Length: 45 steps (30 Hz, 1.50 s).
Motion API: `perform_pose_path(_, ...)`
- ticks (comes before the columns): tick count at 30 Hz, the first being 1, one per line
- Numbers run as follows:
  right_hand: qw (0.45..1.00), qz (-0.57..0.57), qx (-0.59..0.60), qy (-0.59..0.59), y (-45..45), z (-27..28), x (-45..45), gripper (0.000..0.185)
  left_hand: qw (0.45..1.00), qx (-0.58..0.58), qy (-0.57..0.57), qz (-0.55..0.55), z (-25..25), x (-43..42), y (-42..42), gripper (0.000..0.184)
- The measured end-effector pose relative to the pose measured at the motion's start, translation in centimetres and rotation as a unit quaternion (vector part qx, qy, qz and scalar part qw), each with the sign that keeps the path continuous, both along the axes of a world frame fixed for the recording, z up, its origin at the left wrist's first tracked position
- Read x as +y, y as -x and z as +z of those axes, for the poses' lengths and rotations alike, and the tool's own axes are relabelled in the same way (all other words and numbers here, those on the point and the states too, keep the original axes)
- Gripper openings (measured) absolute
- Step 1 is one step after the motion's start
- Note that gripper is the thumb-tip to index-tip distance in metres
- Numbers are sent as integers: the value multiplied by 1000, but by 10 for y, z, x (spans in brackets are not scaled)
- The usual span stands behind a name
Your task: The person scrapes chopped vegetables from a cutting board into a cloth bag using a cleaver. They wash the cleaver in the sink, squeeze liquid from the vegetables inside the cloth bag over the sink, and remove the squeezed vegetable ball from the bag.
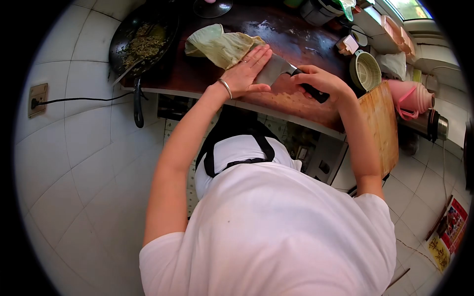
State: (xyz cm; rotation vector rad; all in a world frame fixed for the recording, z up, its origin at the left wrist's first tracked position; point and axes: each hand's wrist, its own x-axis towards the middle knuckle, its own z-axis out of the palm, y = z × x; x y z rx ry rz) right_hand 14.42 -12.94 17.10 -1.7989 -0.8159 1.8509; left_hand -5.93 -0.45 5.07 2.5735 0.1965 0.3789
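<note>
My left hand (245, 75) lies flat with its fingers stretched out. Its fingertips rest at the edge of a large, wrinkled, pale yellow-green sheet that looks like a cabbage leaf (224, 47), and its palm is beside or over the knife's blade. Wrapped round the black handle of a broad-bladed kitchen knife (273, 70) is my right hand (318, 81). The blade points left, towards the leaf, and part of its edge is hidden by my left hand. Leaf and knife are both over the dark, wet-looking wooden worktop (291, 42).
A wok (118, 56) with chopped greenish food and a utensil stands left. Right are a pale green basket (366, 71), a pink thermos (409, 96) and an upright wooden board (382, 128). A glass lid (212, 9) and a pot (317, 12) sit at the back.
</note>
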Motion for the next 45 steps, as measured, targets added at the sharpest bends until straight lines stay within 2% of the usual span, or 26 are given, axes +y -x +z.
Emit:
perform_pose_path(3, 1000, -12, 1, 1, -11, 6, -5, 15, 999, 18, 32, 34, -21, 26, 9, 97)
perform_pose_path(5, 1000, -10, -6, -10, -20, 6, -12, 14, 988, 97, 67, 101, -30, 44, 14, 102)
perform_pose_path(7, 1000, -5, 11, -10, -25, 7, -18, 14, 986, 113, 68, 106, -34, 58, 12, 104)
perform_pose_path(9, 1000, -21, 6, -2, -26, 6, -26, 14, 958, 211, 136, 137, -31, 68, 9, 102)
perform_pose_path(11, 998, -50, 31, 11, -27, 5, -31, 13, 960, 182, 134, 165, -39, 72, 7, 102)
perform_pose_path(13, 997, -65, 52, 11, -27, 3, -32, 14, 919, 253, 241, 184, -43, 81, 0, 99)
perform_pose_path(14, 997, -69, 45, 12, -25, 1, -32, 15, 944, 140, 236, 185, -49, 75, -4, 99)
perform_pose_path(17, 994, -94, 43, 19, -21, -5, -27, 16, 948, 123, 258, 139, 8, 44, -8, 96)
perform_pose_path(18, 988, -110, 101, 24, -23, -9, -23, 15, 948, 157, 261, 92, 39, 34, -6, 94)
perform_pose_path(19, 979, -125, 159, 28, -23, -11, -21, 14, 949, 160, 259, 87, 34, 28, -5, 94)
perform_pose_path(21, 970, -162, 174, 46, -14, -5, -14, 13, 987, 17, 143, 67, 26, 18, -3, 94)
perform_pose_path(23, 954, -216, 199, 58, -5, -5, -7, 13, 986, 50, 148, 49, 34, 20, 3, 96)
perform_pose_path(24, 949, -233, 203, 67, -2, -4, -4, 13, 964, 123, 231, 45, 47, 22, 4, 97)
perform_pose_path(26, 955, -216, 197, 52, 2, -3, 2, 13, 930, 196, 308, 40, 54, 21, 9, 98)
perform_pose_path(28, 961, -199, 190, 34, 0, -6, 9, 13, 963, 72, 254, 51, 48, 22, 15, 96)
perform_pose_path(29, 960, -193, 198, 45, -1, -9, 11, 14, 964, 72, 252, 52, 48, 22, 16, 96)
perform_pose_path(31, 959, -186, 206, 53, -3, -11, 16, 14, 983, 38, 180, 12, 46, 25, 17, 88)
perform_pose_path(33, 932, -230, 265, 90, -4, -3, 22, 16, 990, 35, 137, 9, 42, 25, 21, 85)
perform_pose_path(35, 931, -236, 265, 87, -6, -2, 24, 16, 995, 33, 94, 6, 39, 25, 24, 82)
perform_pose_path(38, 922, -245, 285, 97, -13, -10, 27, 18, 998, 44, 33, 41, 36, 32, 26, 81)
perform_pose_path(40, 912, -249, 306, 113, -17, -16, 24, 22, 991, 119, 2, 64, 31, 40, 27, 87)
perform_pose_path(41, 916, -231, 313, 95, -17, -16, 22, 18, 991, 118, 0, 64, 25, 44, 26, 87)
perform_pose_path(43, 920, -211, 321, 76, -19, -17, 14, 16, 969, 217, -40, 112, 13, 55, 20, 93)
perform_pose_path(45, 939, -211, 268, 38, -19, -12, 2, 17, 957, 260, -28, 123, 10, 69, 12, 97)
